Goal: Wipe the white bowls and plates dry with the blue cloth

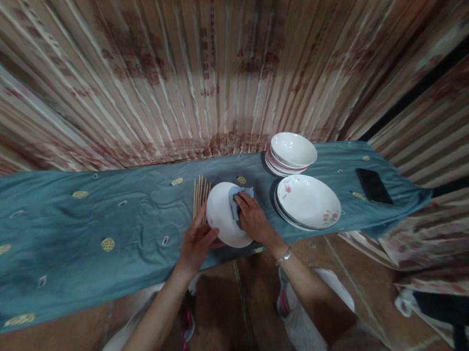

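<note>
A white plate (pixel 225 223) is held up over the near side of the cloth-covered table. My left hand (pixel 198 237) grips its left rim, thumb on the upper face and the fingers partly hidden beneath. In my right hand (pixel 253 216) is a bunched blue cloth (pixel 236 199), pressed against the right part of the plate. Several wooden chopsticks (pixel 199 195) lie side by side just behind the left hand, partly covered by the plate.
To the right, a stack of plates (pixel 306 200) with floral marks stands in front of nested bowls (pixel 294 149). A dark phone (pixel 374 185) lies farther right. The table's blue-green cover (pixel 143 227) is wrinkled. Pleated curtains (pixel 198 83) hang directly behind it.
</note>
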Action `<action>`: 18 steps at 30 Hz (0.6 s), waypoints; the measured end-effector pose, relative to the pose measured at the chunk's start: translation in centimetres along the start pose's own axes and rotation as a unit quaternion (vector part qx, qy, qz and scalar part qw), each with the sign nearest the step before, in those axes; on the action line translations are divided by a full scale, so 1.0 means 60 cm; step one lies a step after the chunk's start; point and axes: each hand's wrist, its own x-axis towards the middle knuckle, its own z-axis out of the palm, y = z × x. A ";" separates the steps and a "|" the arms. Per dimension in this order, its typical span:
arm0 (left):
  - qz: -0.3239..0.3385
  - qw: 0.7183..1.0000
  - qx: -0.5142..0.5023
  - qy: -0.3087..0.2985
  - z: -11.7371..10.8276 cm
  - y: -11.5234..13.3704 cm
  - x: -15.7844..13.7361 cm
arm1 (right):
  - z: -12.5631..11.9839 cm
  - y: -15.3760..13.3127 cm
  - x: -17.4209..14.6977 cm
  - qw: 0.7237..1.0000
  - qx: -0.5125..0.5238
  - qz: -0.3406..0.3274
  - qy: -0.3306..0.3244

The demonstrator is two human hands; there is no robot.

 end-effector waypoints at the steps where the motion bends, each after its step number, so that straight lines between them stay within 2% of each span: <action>1: 0.000 1.000 -0.001 -0.001 0.001 0.001 -0.001 | 0.001 -0.004 0.003 1.000 -0.003 0.004 -0.001; 6: -0.008 1.000 0.001 0.001 0.006 0.006 -0.001 | 0.005 -0.017 0.020 1.000 0.014 0.006 -0.004; 14: -0.001 1.000 0.009 -0.001 0.001 0.001 0.000 | 0.010 -0.039 0.028 0.993 0.109 -0.049 0.011; 18: -0.002 1.000 -0.002 0.006 -0.004 -0.006 0.003 | 0.008 -0.051 0.016 0.981 0.176 -0.085 -0.004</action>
